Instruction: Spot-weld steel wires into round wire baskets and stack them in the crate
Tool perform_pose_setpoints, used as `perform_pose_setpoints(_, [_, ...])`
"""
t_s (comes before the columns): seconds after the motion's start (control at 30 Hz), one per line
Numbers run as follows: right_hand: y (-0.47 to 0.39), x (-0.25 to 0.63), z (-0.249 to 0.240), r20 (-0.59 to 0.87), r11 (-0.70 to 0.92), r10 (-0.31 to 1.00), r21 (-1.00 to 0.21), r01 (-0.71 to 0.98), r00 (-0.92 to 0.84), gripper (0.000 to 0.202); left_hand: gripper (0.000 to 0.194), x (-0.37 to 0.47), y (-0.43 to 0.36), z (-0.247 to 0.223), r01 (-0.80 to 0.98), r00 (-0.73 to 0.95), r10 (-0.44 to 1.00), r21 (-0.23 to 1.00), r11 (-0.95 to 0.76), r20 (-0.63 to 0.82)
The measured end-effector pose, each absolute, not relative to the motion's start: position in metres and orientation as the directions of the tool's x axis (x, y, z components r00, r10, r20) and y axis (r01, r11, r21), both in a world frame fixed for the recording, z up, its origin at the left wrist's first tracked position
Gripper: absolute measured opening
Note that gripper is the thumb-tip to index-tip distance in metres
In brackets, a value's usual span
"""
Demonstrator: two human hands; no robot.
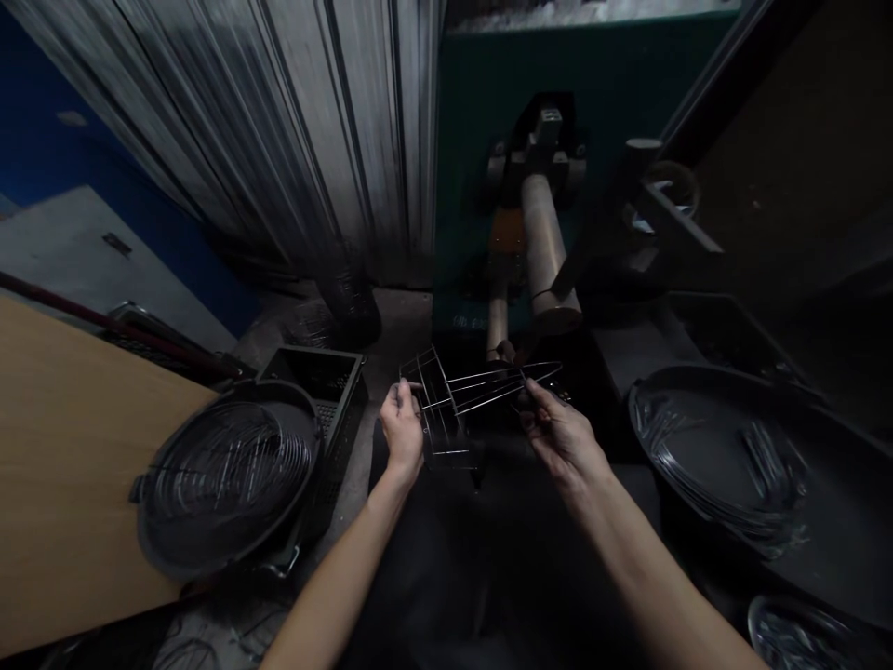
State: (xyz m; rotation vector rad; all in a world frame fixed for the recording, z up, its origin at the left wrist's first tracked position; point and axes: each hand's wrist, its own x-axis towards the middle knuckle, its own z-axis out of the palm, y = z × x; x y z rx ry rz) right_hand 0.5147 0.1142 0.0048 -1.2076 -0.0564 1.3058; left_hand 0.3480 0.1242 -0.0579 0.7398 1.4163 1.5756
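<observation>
A thin wire frame (455,395) is held between my two hands, in front of a green machine (467,121). My left hand (403,423) is closed on the boxy left end of the frame. Fingers of my right hand (562,430) pinch the long wires near their narrowing right end. Just beyond the frame, the machine's thin lower rod (498,321) ends close to the wires; whether they touch is hard to tell. A thicker metal cylinder (548,242) sticks out above it.
At the left, a round black basin (157,530) holds many curved wires, beside a dark plastic crate (349,372). A large black tub (726,377) with bundled wire pieces is at the right. A smaller bowl of metal parts (802,642) sits at bottom right.
</observation>
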Motion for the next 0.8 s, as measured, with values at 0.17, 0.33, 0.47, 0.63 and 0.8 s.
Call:
perform_pose_setpoints(0.17, [0.119, 0.515, 0.007, -0.576, -0.207, 0.751, -0.670, -0.713, 0.324, 0.018, 0.039, 0.348, 0.129, -0.056, -0.226, -0.445, 0.887, 0.974, 0.021, -0.123])
perform_pose_setpoints(0.33, [0.118, 0.517, 0.004, -0.548, -0.184, 0.775, -0.672, -0.717, 0.315, 0.012, 0.034, 0.349, 0.129, -0.050, -0.346, -0.423, 0.887, 0.938, 0.030, -0.185])
perform_pose_setpoints(0.47, [0.103, 0.522, 0.002, -0.553, -0.182, 0.774, -0.661, -0.728, 0.309, 0.017, 0.032, 0.349, 0.129, -0.048, -0.456, -0.358, 0.892, 0.885, 0.090, -0.275])
perform_pose_setpoints(0.63, [0.084, 0.532, 0.003, -0.574, -0.196, 0.739, -0.685, -0.702, 0.353, 0.021, 0.031, 0.349, 0.138, -0.046, -0.483, -0.378, 0.883, 0.873, 0.069, -0.279])
perform_pose_setpoints(0.8, [0.081, 0.533, 0.006, -0.571, -0.218, 0.735, -0.709, -0.670, 0.365, 0.021, 0.031, 0.348, 0.146, -0.042, -0.470, -0.399, 0.881, 0.882, 0.042, -0.255])
